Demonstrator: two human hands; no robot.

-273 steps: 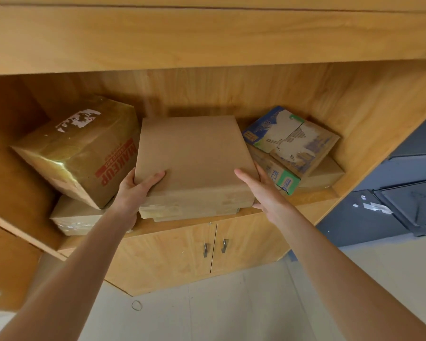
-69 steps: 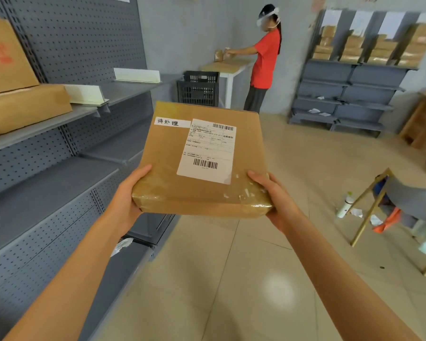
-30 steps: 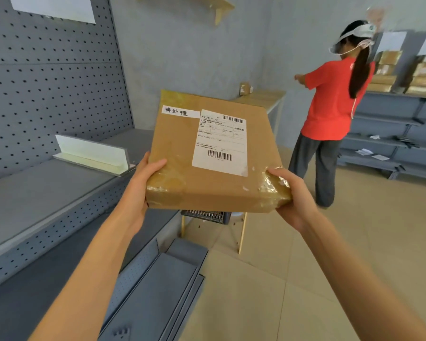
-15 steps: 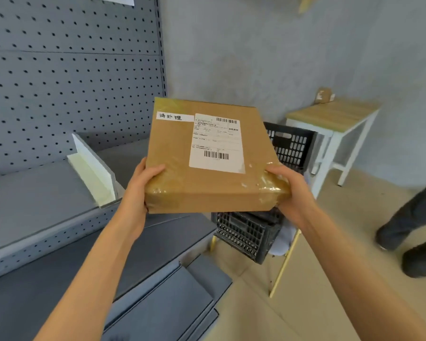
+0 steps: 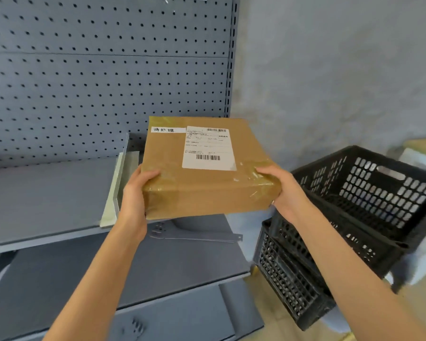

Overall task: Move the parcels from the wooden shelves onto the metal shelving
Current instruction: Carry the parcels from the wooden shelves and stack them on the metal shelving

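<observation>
Head: parcel betw. both hands.

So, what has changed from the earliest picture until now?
The parcel left the wooden shelf and was carried to the metal shelf, where it is held above the right end, beside the divider. Left hand and right hand keep the same grip on its sides.
</observation>
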